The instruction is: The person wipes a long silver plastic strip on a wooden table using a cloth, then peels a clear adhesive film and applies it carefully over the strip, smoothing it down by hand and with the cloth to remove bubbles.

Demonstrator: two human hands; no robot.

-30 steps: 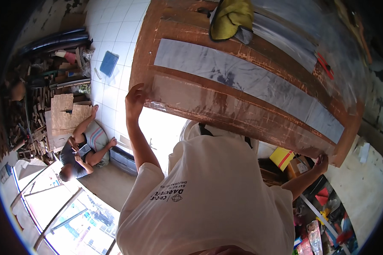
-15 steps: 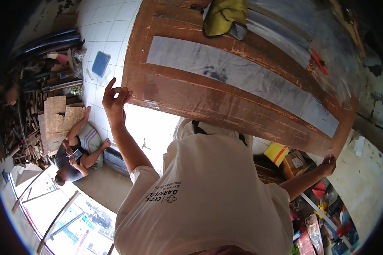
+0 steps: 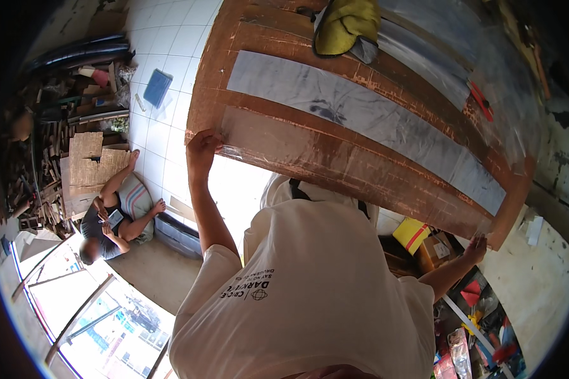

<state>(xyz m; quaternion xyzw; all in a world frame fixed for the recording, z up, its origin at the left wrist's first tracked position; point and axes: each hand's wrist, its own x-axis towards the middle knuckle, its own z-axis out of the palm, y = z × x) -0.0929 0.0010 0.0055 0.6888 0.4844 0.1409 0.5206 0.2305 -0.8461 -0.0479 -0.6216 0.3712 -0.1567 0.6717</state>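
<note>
Left hand (image 3: 201,150) and right hand (image 3: 476,249), apart along the table (image 3: 204,104)'s near edge, grip unclear: uneven pulling, we judge, could crease clear film (image 3: 269,131).

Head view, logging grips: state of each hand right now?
Left hand: closed, apparently pinching the clear plastic sheet at its left end.
Right hand: at the sheet's right end; open or closed, can't tell.

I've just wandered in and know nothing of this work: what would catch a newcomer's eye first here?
Probably the long, grey-and-white marbled strip, lying lengthwise on the large, worn brown tabletop at upper centre. Next might come the crumpled yellow cloth with dark edging at the top, then the wearer's bare left hand and right hand near opposite ends of the tabletop's near edge.
</note>
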